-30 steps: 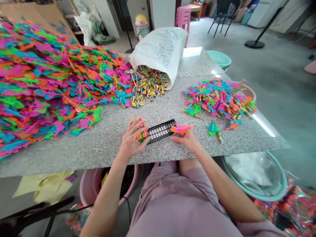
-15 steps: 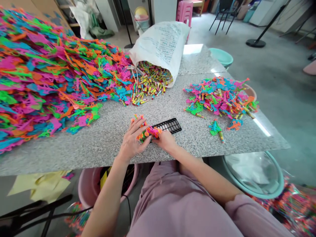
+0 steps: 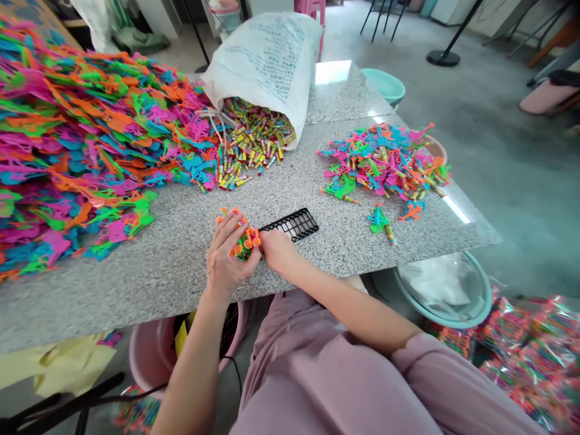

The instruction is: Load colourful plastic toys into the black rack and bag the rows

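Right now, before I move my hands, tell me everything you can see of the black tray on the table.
The black tray is long, narrow and rectangular, seemingly plastic, with an openwork grid of bars and pale patches between them. It lies slantwise on the speckled grey table, its right end uncovered. The right hand covers part of its near side; whether it touches is unclear. Its left end is hidden around the colourful pieces under the left hand.

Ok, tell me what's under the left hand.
Orange and green plastic pieces show between the thumb and fingers of the left hand, with some orange bits at its far side. Palm and fingers cover the rest; what lies beneath is hidden.
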Tool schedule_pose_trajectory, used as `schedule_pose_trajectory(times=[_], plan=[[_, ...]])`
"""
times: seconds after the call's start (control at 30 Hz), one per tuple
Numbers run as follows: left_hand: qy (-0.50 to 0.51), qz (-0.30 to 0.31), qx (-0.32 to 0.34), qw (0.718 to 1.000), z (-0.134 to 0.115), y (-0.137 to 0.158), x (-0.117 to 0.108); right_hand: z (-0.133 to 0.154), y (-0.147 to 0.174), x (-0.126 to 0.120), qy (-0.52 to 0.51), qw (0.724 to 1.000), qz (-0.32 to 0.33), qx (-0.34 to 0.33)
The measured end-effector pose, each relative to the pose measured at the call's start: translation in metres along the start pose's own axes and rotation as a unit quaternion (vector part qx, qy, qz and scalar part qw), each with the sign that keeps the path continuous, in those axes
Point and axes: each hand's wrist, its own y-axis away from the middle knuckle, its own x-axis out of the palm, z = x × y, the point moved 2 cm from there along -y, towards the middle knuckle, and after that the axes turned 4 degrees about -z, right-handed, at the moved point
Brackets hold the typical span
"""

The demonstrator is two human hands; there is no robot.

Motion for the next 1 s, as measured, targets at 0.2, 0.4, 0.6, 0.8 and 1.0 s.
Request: schedule_pose_trajectory(times=[0.2,0.4,0.6,0.8,1.0], plan=[[0.014,0.044,0.019,0.999,-0.004,-0.008,-0.003,0.007,0.002,0.002,-0.034,0.999,0.012,-0.018],[0.019,0.003,0.032,0.999,0.005,-0.008,0.002,-0.084,0.069,-0.041,-0.020,0.989,-0.132,0.061],[0.032,0.000,0.035,0.999,0.011,-0.006,0.001,-0.250,0.134,-0.105,0.006,0.920,-0.092,0.381],[0.013,0.039,0.039,0.998,0.008,-0.005,-0.006,-0.189,0.078,-0.061,-0.208,0.946,-0.114,0.220],[0.012,0.057,0.030,0.998,0.003,-0.008,-0.010,-0.063,-0.028,-0.004,-0.340,0.927,-0.156,0.003]])
